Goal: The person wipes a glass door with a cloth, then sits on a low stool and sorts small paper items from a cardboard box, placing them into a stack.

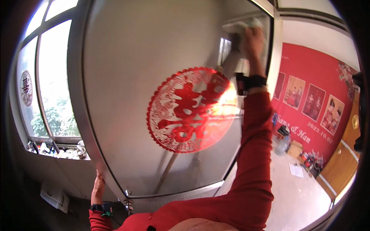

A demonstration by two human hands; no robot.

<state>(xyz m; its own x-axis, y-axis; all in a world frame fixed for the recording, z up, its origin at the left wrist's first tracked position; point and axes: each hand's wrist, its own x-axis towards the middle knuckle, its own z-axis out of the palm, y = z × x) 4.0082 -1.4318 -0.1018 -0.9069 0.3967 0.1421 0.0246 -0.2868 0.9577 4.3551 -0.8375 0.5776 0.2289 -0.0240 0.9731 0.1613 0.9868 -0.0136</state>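
A glazed metal-framed door [130, 52] stands in front of me, with a round red paper-cut decoration [185, 112] on its glass. My right hand [254, 42] is raised to the upper right of the pane, blurred, and presses a pale cloth [255, 22] against the glass. The cloth's exact outline is smeared. Low on the left, my left hand [99, 184] grips the door's outer edge, its fingers pointing up and partly hidden by the frame. A round metal doorknob [128, 205] is just right of that hand.
Left of the door, a windowsill [69, 154] holds small items and a metal cup [81, 151]. A white plastic box [55, 196] sits below. To the right, a large plastic bottle [282, 145] and a cardboard box [294, 147] stand by a red wall panel [318, 75], near a wooden door [336, 170].
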